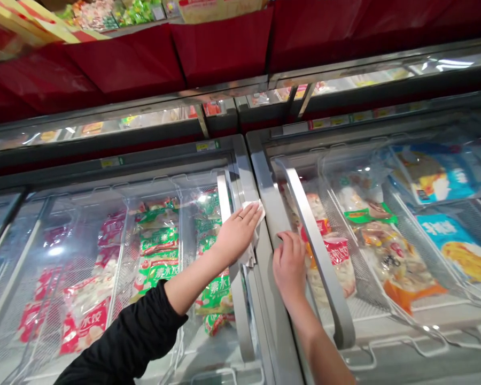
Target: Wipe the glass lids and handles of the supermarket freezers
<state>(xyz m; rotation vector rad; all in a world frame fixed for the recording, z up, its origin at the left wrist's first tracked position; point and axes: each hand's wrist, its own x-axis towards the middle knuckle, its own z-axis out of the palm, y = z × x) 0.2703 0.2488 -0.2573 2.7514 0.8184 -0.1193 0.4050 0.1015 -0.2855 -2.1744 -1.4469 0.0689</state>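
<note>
My left hand [240, 230], in a black sleeve [144, 326], lies with fingers together on a white cloth [250, 259]. It presses the cloth against the right-hand frame of the left freezer [244, 171], beside a curved door handle [223, 195]. To its right, my right hand [291, 262] rests on the inner edge of the right freezer [264, 187], close to that door's silver handle [318, 251]. Its fingers are loosely bent and do not go round the handle. Nothing shows in it.
Under the left glass lie green dumpling bags [160, 240] and red dumpling bags [90, 315]. The right freezer holds clear food bags [401, 256] and blue packs [457, 246] in wire dividers. Red panels [224, 48] of a shelf overhang the back. A narrow gap separates the freezers.
</note>
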